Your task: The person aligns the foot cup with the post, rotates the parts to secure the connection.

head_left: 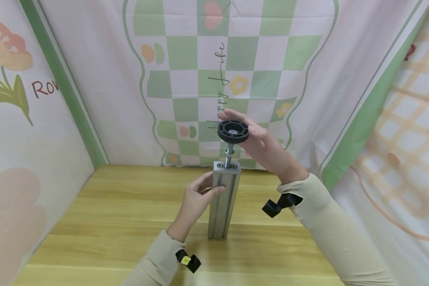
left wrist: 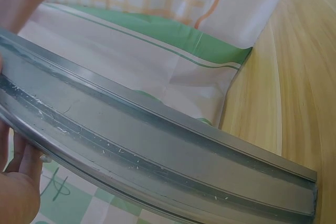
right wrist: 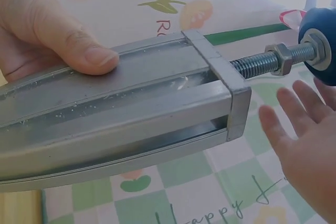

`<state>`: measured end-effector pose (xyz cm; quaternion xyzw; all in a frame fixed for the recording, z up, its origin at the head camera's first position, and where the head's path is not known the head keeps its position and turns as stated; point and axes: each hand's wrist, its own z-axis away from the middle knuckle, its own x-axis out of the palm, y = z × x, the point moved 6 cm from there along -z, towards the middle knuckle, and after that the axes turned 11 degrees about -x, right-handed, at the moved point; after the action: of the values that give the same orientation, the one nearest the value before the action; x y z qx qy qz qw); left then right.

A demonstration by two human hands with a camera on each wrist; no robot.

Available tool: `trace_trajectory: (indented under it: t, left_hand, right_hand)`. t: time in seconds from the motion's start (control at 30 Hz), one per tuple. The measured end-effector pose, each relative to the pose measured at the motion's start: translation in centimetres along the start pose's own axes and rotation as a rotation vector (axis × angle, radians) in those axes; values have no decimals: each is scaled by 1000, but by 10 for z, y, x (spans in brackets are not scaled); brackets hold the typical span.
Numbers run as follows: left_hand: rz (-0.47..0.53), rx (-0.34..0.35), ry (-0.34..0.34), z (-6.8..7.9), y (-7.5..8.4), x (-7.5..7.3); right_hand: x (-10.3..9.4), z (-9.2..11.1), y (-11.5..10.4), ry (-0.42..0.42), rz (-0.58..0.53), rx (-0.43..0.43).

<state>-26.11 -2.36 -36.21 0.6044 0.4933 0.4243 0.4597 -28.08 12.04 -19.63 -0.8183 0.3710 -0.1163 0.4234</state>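
Note:
A silver aluminium profile stands upright on the table. My left hand grips it near the top, the thumb lying flat on one face in the right wrist view. An end plate with screws caps the profile. From it rises a threaded rod carrying a hex nut, topped by a black round levelling foot. My right hand is beside and partly behind the foot, fingers extended; whether it touches the rim I cannot tell. Small pale shavings lie in the profile's groove.
The wooden table runs up to a hanging cloth with green checks at the back. More printed cloth hangs at the left and right. Each sleeve bears a black wrist mount.

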Motion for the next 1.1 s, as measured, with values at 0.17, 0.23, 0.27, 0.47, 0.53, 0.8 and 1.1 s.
trace_trajectory:
  t: [0.17, 0.23, 0.27, 0.47, 0.53, 0.8, 1.1]
  left_hand:
    - [2, -1, 3, 0, 0, 0]
    - [2, 1, 4, 0, 0, 0]
    - [2, 1, 4, 0, 0, 0]
    - [5, 2, 1, 0, 0, 0]
    - [4, 1, 4, 0, 0, 0]
    - [-2, 15, 1, -1, 0, 0]
    - [1, 15, -2, -1, -1, -1]
  right_hand:
    - [4, 1, 0, -37, -95, 24]
    - [4, 1, -1, -34, -120, 25]
    - [4, 1, -1, -32, -132, 25]
    - [3, 1, -1, -25, -155, 3]
    - [3, 1, -1, -20, -149, -2]
    - [-2, 2, 0, 31, -48, -28]
    - [-5, 3, 1, 130, 24, -55]
